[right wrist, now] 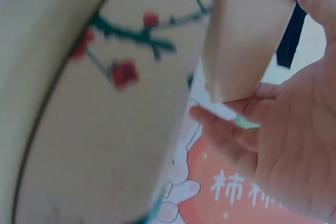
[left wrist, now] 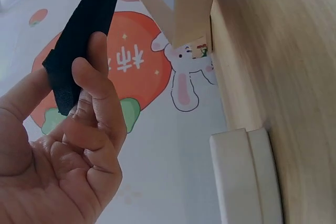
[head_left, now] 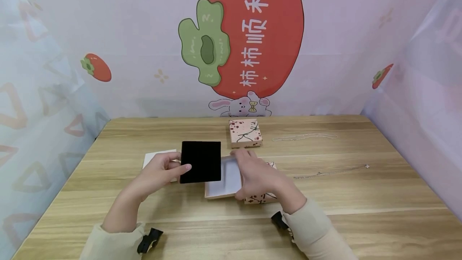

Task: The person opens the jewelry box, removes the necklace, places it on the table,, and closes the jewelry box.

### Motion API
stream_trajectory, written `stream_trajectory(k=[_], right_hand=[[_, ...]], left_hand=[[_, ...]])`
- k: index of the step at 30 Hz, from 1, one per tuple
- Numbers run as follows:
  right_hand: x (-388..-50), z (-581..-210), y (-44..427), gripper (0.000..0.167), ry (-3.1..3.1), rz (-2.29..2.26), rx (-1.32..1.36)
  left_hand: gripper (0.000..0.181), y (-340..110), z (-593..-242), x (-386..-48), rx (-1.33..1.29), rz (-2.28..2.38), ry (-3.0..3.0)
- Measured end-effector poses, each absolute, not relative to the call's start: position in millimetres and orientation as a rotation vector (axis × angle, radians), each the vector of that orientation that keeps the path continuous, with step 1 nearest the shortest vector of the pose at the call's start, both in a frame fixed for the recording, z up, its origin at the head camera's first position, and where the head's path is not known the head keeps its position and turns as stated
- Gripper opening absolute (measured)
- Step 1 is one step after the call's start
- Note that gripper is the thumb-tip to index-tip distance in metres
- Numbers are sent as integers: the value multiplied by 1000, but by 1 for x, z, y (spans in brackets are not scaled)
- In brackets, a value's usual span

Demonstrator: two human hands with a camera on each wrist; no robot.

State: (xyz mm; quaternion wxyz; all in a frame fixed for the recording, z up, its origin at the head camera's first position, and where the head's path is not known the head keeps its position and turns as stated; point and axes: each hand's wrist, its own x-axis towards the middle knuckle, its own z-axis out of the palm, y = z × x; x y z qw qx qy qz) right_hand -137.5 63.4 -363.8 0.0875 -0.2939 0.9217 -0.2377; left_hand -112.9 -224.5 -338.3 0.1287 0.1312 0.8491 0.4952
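The left hand [head_left: 159, 175] pinches 1 black square pad [head_left: 201, 161] at its left edge, thumb on the upper face; the pad is positioned in front of the left part of the open box [head_left: 223, 177] in the head view, obscuring that area. The right hand [head_left: 258, 175] grips the open box at its right end, fingers at the far edge and thumb at the near edge. 1 floral lid [head_left: 261, 199] lies beneath and just beside the right hand, which partly covers it. 1 white box [head_left: 160, 156] lies on the table [head_left: 361, 224], partly hidden behind the left hand. 1 floral box [head_left: 245, 133] stands beyond the open box. 2 chains occupy the right side: the far chain [head_left: 304, 136] is doubled; the near chain [head_left: 332, 172] extends singly, well apart from the pad.
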Motion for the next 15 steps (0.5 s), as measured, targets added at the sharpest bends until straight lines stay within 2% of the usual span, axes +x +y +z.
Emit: stream_trajectory(k=[7,15], right_hand=[[-147,-358,76,109,2598,-1000,-1055],[-152,-355,86,104,2475,-1253,-1044]], left_hand=[[26,-218,-334,-110,456,1486,2479],[32,-205,-325,-108,434,1569,2435]])
